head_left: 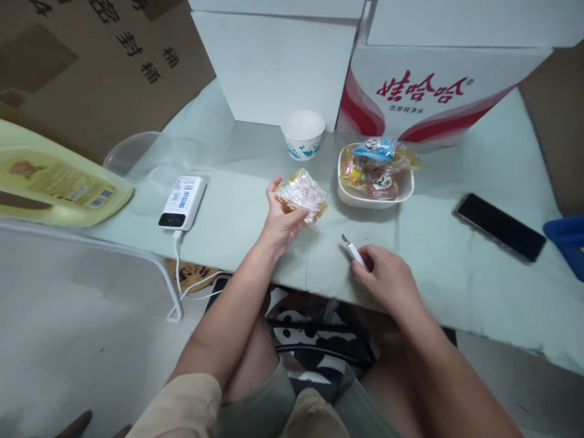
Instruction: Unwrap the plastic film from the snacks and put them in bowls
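Note:
In my left hand (pixel 281 226) is a snack packet (pixel 302 196) in shiny clear and yellow plastic, gripped between thumb and fingers above the table. My right hand (pixel 385 274) is closed round a small utility knife (pixel 354 252) with a white handle, its blade pointing up and left toward the packet but apart from it. Beyond the hands stands a white bowl (pixel 375 199) filled with several wrapped snacks (pixel 381 176). A paper cup (pixel 303 134) with blue print stands upright behind the packet.
On the left are a white power bank (pixel 182 202) with a cable, a clear plastic lid (pixel 137 158) and a yellow bottle (pixel 59 176). A phone (pixel 500 226) and a blue object (pixel 568 243) lie at right. White boxes (pixel 278 67) and a brown carton (pixel 91 73) stand behind.

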